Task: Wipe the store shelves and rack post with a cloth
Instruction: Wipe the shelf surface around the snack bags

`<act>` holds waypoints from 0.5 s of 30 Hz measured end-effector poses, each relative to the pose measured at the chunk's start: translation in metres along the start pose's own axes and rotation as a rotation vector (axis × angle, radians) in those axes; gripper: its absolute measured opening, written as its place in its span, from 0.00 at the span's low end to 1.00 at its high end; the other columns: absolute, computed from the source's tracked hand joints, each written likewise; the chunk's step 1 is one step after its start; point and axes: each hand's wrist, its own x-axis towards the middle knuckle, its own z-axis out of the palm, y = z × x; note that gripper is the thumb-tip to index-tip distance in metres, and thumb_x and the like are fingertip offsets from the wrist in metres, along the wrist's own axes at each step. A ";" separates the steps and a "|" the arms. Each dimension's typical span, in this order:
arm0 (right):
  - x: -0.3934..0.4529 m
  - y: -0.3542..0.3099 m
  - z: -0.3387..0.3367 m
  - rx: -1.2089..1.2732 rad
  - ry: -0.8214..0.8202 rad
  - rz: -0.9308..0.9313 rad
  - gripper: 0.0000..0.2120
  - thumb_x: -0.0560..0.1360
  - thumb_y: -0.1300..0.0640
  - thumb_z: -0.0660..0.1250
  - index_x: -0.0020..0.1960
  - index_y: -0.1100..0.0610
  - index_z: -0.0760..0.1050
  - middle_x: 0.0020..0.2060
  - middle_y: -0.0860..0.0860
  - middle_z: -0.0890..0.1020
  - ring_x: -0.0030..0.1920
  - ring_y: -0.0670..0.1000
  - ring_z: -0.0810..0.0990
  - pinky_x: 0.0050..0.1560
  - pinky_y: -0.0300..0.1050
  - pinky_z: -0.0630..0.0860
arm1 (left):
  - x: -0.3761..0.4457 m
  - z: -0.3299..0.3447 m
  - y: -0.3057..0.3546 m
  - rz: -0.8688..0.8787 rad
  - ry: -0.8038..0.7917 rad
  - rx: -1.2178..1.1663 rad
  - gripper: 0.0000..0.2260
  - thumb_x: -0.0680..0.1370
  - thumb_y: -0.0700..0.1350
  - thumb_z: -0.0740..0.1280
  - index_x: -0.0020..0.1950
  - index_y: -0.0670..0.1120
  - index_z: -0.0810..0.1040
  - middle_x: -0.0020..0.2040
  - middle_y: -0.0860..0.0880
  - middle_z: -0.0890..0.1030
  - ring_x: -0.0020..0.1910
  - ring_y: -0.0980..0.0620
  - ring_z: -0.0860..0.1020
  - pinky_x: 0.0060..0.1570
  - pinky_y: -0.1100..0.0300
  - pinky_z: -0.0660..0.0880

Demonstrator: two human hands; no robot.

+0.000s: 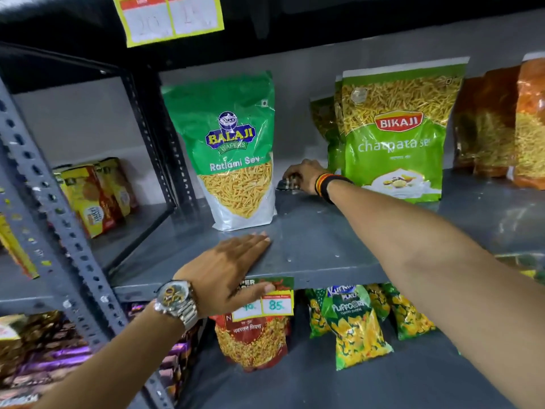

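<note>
A grey metal shelf [309, 240] runs across the middle of the view. My right hand [306, 175] reaches to the back of it, between two green snack bags, and is closed on a small dark checked cloth [287, 184] pressed against the shelf surface. My left hand [233, 267] lies flat and open on the shelf's front edge, fingers spread forward, thumb over the lip above a price tag. A perforated grey rack post [53, 219] slants down the left side, apart from both hands.
A green Balaji Ratlami Sev bag [233, 149] stands left of my right hand, a Bikaji bag [395, 134] right of it, orange bags [501, 122] farther right. Biscuit boxes [94, 196] fill the left bay. Snack packs [351, 323] sit on the lower shelf.
</note>
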 end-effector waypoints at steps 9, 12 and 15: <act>0.023 0.008 0.013 -0.155 -0.235 -0.062 0.17 0.79 0.46 0.58 0.67 0.38 0.72 0.68 0.57 0.71 0.69 0.64 0.65 0.72 0.59 0.64 | 0.000 0.004 -0.004 0.019 -0.007 0.011 0.39 0.81 0.70 0.51 0.83 0.46 0.54 0.82 0.48 0.59 0.80 0.52 0.59 0.79 0.55 0.54; -0.001 0.003 0.003 -0.096 -0.269 -0.087 0.16 0.79 0.49 0.59 0.65 0.39 0.75 0.65 0.56 0.75 0.67 0.64 0.67 0.71 0.56 0.66 | 0.000 0.001 -0.002 0.014 0.000 0.019 0.38 0.81 0.70 0.51 0.83 0.46 0.55 0.82 0.48 0.60 0.80 0.51 0.61 0.79 0.55 0.52; -0.043 -0.003 -0.010 -0.057 -0.272 -0.152 0.16 0.80 0.52 0.59 0.66 0.43 0.75 0.62 0.57 0.77 0.65 0.63 0.71 0.68 0.50 0.66 | -0.001 -0.002 0.001 0.010 -0.009 0.025 0.38 0.81 0.70 0.51 0.83 0.47 0.55 0.82 0.48 0.60 0.80 0.50 0.61 0.77 0.58 0.49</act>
